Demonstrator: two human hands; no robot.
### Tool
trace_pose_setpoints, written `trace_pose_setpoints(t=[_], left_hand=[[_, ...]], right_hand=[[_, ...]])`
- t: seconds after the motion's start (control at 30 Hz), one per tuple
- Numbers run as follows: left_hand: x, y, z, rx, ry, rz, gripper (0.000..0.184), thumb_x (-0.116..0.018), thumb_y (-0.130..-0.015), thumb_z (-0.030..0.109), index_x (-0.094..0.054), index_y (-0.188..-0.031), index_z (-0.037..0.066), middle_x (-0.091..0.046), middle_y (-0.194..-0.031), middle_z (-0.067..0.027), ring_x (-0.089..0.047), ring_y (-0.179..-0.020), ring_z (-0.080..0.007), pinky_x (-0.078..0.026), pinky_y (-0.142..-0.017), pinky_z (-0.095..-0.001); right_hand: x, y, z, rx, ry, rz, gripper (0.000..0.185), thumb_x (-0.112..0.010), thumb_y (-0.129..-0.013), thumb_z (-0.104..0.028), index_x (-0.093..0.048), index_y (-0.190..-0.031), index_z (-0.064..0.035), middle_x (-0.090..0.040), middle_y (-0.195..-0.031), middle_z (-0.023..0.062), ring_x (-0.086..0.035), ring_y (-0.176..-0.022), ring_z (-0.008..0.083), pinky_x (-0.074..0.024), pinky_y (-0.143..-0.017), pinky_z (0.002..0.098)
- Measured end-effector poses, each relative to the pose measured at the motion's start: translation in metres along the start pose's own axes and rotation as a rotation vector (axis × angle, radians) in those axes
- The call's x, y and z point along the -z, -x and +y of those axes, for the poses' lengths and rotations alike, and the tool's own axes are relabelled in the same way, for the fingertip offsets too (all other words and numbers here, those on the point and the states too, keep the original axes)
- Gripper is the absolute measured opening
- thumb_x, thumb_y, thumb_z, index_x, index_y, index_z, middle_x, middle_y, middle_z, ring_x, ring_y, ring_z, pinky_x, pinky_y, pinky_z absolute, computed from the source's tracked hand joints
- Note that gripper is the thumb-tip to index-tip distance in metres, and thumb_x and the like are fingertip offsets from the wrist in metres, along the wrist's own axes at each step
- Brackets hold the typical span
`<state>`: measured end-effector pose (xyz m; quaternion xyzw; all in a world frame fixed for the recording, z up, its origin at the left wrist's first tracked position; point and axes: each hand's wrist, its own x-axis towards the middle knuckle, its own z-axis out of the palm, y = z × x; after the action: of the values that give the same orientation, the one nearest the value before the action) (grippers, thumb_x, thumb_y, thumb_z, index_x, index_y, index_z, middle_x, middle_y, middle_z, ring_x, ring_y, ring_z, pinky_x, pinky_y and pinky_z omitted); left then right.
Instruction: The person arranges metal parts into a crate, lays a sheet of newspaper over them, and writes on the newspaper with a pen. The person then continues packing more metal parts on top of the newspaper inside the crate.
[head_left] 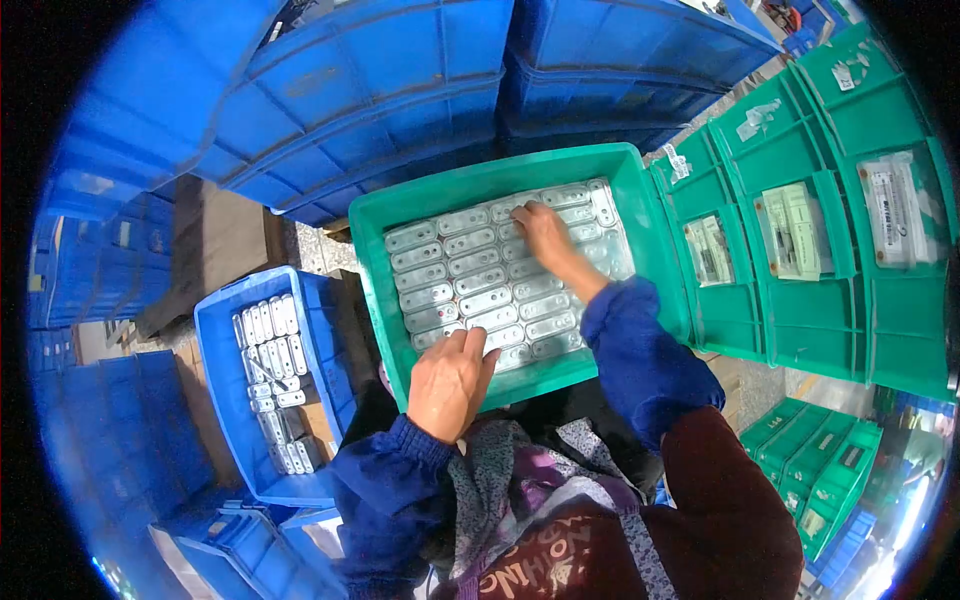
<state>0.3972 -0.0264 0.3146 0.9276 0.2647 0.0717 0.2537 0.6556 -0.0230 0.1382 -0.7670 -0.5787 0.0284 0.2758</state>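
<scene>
Rows of silver oblong metal parts [483, 280] lie flat, packed side by side in a green crate [520, 167] in front of me. Over the near left part of the crate, my left hand [450, 383] touches the parts with its fingertips, fingers bent downward. My right hand [550, 238] reaches to the far rows, right of centre, its fingertips on the parts there. Whether either hand grips a part cannot be made out, since the fingertips are partly hidden.
A blue crate [338, 395] with more metal parts stands at the left. Large blue crates [385, 75] are stacked beyond the green crate. Stacked green crates [800, 235] with labels rise at the right, with smaller green ones [815, 460] below.
</scene>
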Motion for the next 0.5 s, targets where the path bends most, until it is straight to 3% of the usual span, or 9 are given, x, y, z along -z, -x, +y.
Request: trace_pose_setpoints(t=[0.27, 0.5], left_hand=[[0.007, 0.001, -0.004, -0.02, 0.027, 0.023, 0.019, -0.061, -0.081, 0.019, -0.053, -0.089, 0.004, -0.055, -0.075, -0.0146, -0.056, -0.07, -0.0326, -0.046, -0.058, -0.0407], [0.01, 0.004, -0.003, 0.0, 0.052, 0.042, 0.019, -0.062, -0.079, 0.018, -0.051, -0.084, 0.004, -0.053, -0.072, -0.0128, -0.056, -0.068, -0.0301, -0.046, -0.06, -0.039]], right_hand=[[-0.017, -0.02, 0.0, 0.224, 0.317, -0.3, 0.028, -0.054, -0.069, 0.0, -0.06, -0.096, -0.0076, -0.056, -0.099, 0.0095, -0.055, -0.1, 0.0278, -0.0482, -0.081, 0.0361], [-0.016, -0.025, 0.011, 0.342, 0.404, -0.425, 0.028, -0.054, -0.07, -0.001, -0.06, -0.097, -0.0069, -0.057, -0.102, 0.0105, -0.055, -0.1, 0.0286, -0.0478, -0.082, 0.036]])
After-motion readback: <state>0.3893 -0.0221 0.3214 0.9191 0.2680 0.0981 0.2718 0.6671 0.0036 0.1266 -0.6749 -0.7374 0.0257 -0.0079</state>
